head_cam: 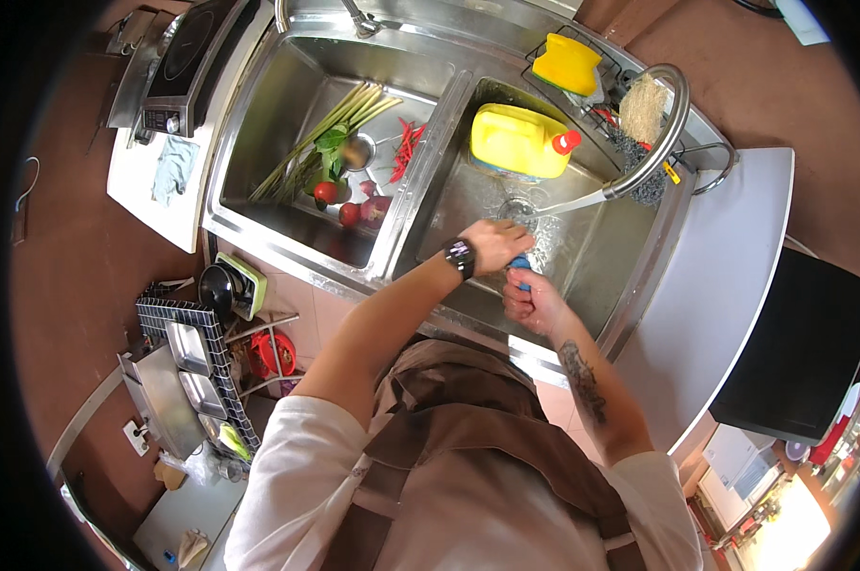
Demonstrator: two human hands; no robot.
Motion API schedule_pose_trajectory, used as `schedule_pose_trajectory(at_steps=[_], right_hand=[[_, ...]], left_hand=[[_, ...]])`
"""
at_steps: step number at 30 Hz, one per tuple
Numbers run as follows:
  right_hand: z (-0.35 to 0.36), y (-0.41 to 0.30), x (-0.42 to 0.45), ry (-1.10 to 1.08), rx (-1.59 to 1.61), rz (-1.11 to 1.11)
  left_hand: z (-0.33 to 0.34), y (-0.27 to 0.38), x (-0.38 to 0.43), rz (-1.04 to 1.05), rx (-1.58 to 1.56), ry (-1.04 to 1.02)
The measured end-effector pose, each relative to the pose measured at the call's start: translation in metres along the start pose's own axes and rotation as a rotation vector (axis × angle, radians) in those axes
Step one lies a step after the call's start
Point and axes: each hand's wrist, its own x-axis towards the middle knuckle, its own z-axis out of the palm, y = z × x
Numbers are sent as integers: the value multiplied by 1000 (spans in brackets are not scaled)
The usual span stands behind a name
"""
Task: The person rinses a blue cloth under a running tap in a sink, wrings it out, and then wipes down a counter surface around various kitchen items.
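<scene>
Over the right basin of a steel double sink [465, 89], my right hand [533, 301] is closed around a small blue object [520, 264], perhaps a handle; what kind of thing it is, I cannot tell. My left hand [497, 246], with a watch at the wrist, lies against the blue object's far end, its fingers partly hidden. Water runs from the curved faucet spout [580, 201] just beyond both hands. A yellow jug with a red cap [519, 141] lies behind them. The left basin holds lemongrass stalks [330, 132], red chilies [406, 150], tomatoes [325, 192] and a red onion [376, 212].
A wire rack with a yellow sponge [567, 64] and scrubbers [642, 107] stands at the sink's back right. An induction cooker [187, 64] is at the far left, near a light blue cloth [175, 170]. A white counter [715, 285] borders the sink's right side.
</scene>
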Motion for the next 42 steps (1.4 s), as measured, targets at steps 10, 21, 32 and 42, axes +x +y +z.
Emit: schedule_pose_trajectory(at_steps=[10, 21, 32, 42], right_hand=[[9, -127, 91, 459, -517, -664], [17, -128, 52, 568, -778, -746], [7, -51, -43, 724, -807, -1064], [6, -58, -90, 1146, -1845, -1180]], left_hand=[[14, 4, -80, -1071, -744, 111], [24, 8, -84, -1182, -1277, 320], [6, 7, 153, -522, -336, -386], [45, 38, 139, -759, -1260, -778]])
